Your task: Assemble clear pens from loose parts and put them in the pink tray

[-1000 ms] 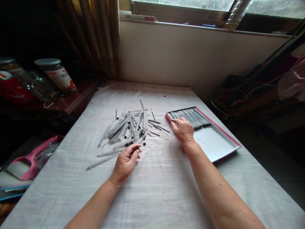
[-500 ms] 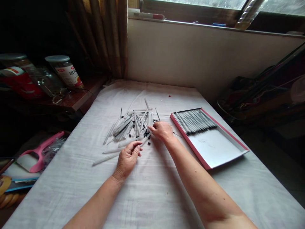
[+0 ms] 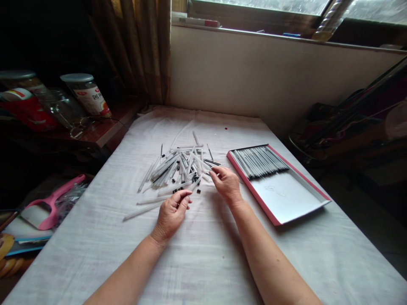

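Observation:
My left hand (image 3: 171, 213) is closed in a pinch at the near edge of a loose pile of pen parts (image 3: 168, 169). From its fingertips a clear pen barrel (image 3: 196, 184) points up and to the right. To the right of the pile, my right hand (image 3: 226, 184) pinches another clear pen barrel (image 3: 201, 162), which slants up and left over the heap. Thin dark refills and small black plugs (image 3: 199, 191) lie among the barrels. Two long barrels (image 3: 143, 211) rest left of my left hand.
A shallow red-edged box (image 3: 295, 195) on the right holds a row of pens (image 3: 260, 161) in its far part. White cloth (image 3: 197, 262) covers the table. At the left are a shelf with jars (image 3: 90, 95) and a pink-handled item (image 3: 55, 203). A wall (image 3: 216, 72) stands behind.
My right hand has drawn back from the pile, a little right and nearer to me, and a clear barrel now shows at its fingertips. My left hand has barely moved.

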Motion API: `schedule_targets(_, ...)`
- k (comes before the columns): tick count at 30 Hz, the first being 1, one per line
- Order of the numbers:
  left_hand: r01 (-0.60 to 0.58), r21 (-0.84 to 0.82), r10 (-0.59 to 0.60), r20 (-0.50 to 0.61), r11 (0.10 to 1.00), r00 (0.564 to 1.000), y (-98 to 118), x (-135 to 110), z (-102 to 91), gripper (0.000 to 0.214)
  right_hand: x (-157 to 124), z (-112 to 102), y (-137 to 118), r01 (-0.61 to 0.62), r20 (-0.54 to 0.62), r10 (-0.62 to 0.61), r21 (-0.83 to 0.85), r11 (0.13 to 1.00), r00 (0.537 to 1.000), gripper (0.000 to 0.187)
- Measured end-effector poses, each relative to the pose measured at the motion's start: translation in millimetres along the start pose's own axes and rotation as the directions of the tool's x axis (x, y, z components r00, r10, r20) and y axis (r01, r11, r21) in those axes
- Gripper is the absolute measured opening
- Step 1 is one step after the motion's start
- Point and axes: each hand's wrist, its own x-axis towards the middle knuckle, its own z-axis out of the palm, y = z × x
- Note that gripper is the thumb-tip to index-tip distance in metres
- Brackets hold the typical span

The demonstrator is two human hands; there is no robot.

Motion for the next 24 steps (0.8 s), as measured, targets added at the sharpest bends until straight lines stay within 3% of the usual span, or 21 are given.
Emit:
schedule_targets(2, -0.192, 0.148, 0.201, -0.043, 0.970, 0.979, 1.8, -2.1, -1.4, 0.021, -19.6, -2.9, 4.8, 0.086, -0.041, -0.080, 0.203, 0.975, 0.996, 0.021)
schedule_targets(4, -0.374, 0.330, 0.418, -0.071, 0.866, 0.906, 5.0, -3.5, -3.6, 0.023, -36.8, -8.3, 5.4, 0.113, -0.055, -0.101, 0.335, 0.935, 0.993, 0.021)
schedule_targets(6, -0.451, 0.491, 0.545, -0.059, 0.745, 0.836, 7.9, -3.8, -6.5, 0.029, -49.1, -15.4, 3.1, 0.117, -0.008, -0.125, 0.423, 0.899, 0.992, 0.019)
schedule_targets(9, -0.447, 0.625, 0.566, 0.011, 0.640, 0.824, 8.1, -2.7, -10.5, 0.030, -57.2, -24.2, 0.2, 0.098, 0.129, -0.191, 0.518, 0.850, 0.973, 0.017)
schedule_targets(12, -0.462, 0.630, 0.526, 0.100, 0.623, 0.845, 3.3, -2.4, -12.1, 0.020, -55.0, -26.9, 4.7, 0.015, 0.208, -0.156, 0.553, 0.833, 0.966, 0.022)
schedule_targets(14, -0.445, 0.609, 0.492, 0.101, 0.656, 0.865, -0.3, -3.2, -11.7, 0.021, -50.3, -27.1, 11.9, -0.006, 0.152, -0.076, 0.474, 0.881, 0.985, 0.026)
schedule_targets(17, -0.366, 0.559, 0.410, 0.051, 0.744, 0.911, -3.1, -4.4, -10.9, 0.023, -43.5, -29.4, 22.8, -0.051, 0.004, 0.051, 0.058, 0.997, 0.999, 0.026)
schedule_targets(20, -0.284, 0.500, 0.319, 0.016, 0.818, 0.948, -3.7, -3.9, -10.6, 0.025, -41.0, -33.1, 26.4, -0.138, 0.021, 0.157, -0.372, 0.918, 0.987, 0.023)
schedule_targets(24, -0.202, 0.419, 0.218, 0.010, 0.885, 0.976, -4.3, -1.7, -10.5, 0.026, -41.4, -34.6, 23.7, -0.146, 0.076, 0.213, -0.506, 0.850, 0.974, 0.021)
